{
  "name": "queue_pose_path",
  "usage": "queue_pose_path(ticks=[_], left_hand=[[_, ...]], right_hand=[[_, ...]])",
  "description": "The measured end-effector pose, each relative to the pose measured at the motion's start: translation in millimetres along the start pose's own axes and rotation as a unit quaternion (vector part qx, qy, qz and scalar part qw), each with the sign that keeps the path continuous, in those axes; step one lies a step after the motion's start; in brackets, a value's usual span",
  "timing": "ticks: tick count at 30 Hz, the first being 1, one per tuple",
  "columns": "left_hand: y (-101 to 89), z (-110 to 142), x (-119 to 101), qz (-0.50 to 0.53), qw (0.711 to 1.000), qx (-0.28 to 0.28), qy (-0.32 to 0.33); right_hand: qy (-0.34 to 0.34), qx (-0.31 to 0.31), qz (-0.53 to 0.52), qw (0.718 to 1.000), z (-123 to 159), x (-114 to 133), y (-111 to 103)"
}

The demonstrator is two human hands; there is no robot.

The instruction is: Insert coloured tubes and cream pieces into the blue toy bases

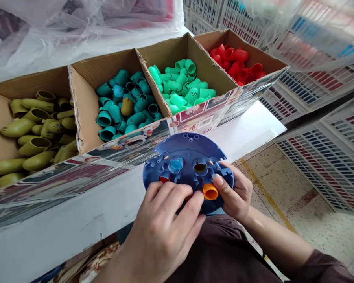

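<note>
Blue plastic disc [186, 146] held underside up just in front of the divided cardboard carton [202, 120]; rim gripped by the left hand [157, 236] and right hand [234, 192], both closed on it. Orange cap [210, 191], blue cap [176, 164] and red cap [164, 179] seated; one socket [200, 167] apparently unfilled, interior unclear. Red cap partly hidden by fingers. Loose caps [135, 98] sorted by colour inside carton; plastic crates [321, 169] beyond it.
</note>
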State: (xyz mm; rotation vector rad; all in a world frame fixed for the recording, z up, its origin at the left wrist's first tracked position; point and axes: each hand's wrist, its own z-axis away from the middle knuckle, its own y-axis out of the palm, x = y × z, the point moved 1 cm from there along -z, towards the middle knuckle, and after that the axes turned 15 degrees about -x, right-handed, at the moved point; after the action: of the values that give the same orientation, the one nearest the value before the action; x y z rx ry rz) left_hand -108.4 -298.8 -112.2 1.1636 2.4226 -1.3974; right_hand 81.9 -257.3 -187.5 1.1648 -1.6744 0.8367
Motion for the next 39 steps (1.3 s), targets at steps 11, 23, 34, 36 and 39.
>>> queue_pose_path(ticks=[11, 23, 34, 36, 39], left_hand=[[18.5, 8, 2, -0.044, 0.999, -0.019, 0.022], [19.3, 14, 4, -0.02, 0.999, -0.049, -0.004], [12.6, -4, 6, 0.045, 0.998, 0.02, 0.034], [5.5, -6, 8, 0.018, 0.999, 0.009, 0.043], [-9.5, -10, 18, -0.096, 0.992, -0.073, 0.036]], right_hand=[[0.007, 0.03, -0.01, 0.999, 4, -5, 3], [-0.005, 0.04, -0.025, 0.999, -2, -5, 3], [-0.007, 0.101, -0.06, 0.993, 8, -3, 11], [-0.012, 0.116, -0.069, 0.991, 10, -1, 10], [-0.022, 0.16, -0.085, 0.983, 14, 4, 11]])
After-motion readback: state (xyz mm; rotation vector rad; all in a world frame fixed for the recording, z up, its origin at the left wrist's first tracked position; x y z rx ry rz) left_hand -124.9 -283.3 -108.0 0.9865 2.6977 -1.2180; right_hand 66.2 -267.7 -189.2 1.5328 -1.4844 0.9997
